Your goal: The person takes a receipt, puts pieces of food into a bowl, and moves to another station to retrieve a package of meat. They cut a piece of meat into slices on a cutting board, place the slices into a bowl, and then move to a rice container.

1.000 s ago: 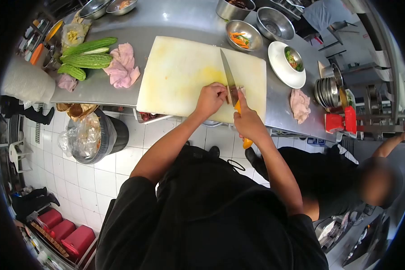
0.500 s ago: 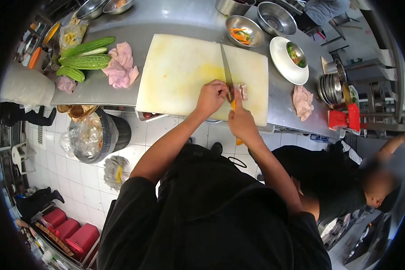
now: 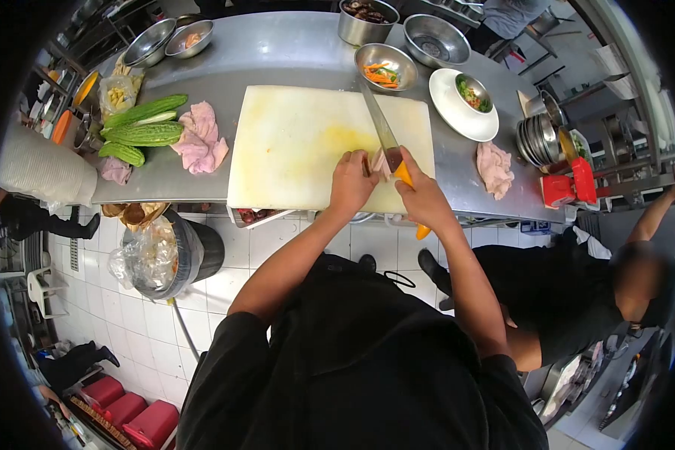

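Knife [image 3: 377, 118] at the meat [image 3: 379, 165] on the board [image 3: 289, 146]

The right hand [image 3: 426, 199] is clamped round the yellow handle [image 3: 403, 174]; the left hand [image 3: 351, 184] touches the meat towards the board's near edge, whether pinching it I cannot tell

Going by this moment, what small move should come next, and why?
Probably a short slicing stroke: the right hand holds the knife with its blade beside the small food pieces on the cutting board, while the left hand seems to steady them.
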